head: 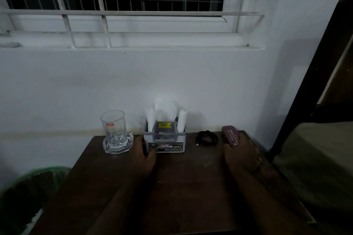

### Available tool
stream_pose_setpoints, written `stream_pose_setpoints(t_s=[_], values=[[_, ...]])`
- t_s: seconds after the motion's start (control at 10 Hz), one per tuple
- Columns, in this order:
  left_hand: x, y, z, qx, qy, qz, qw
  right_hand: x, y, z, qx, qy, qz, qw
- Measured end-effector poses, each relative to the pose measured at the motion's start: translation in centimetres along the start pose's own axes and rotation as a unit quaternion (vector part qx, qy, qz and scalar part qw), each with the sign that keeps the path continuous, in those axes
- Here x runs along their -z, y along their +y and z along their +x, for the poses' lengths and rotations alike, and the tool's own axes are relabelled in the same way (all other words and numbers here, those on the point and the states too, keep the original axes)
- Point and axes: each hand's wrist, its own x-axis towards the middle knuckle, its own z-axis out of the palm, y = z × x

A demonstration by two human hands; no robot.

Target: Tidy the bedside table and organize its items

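So a Cello drinking glass is sitting in a clear glass ashtray just off to the outside of the left hand, not touching it. That hand's fingers are curling round the left side of the white Opel organizer box, thumb pressing on its front label, so it's gripping the box. Rolled white papers are sticking up out of it. Between the two hands a coiled black cable is lying on the dark wooden bedside table. The right hand is closing loosely over the near end of a maroon spectacle case; its far end is poking out past the fingertips.
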Motion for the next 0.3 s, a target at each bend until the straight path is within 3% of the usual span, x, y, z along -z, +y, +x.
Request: stream_pose_setpoints(t_s=[0.2,0.3], values=[[0.2,0.2,-0.1,-0.012,0.002,0.008,1.0,-0.1,-0.1,0.0,-0.014,0.002,-0.001,1.0],[0.0,0.5,-0.3,-0.037,0.027,0.012,0.999,0.3,-1.0,-0.6,-0.025,0.061,-0.002,0.998]])
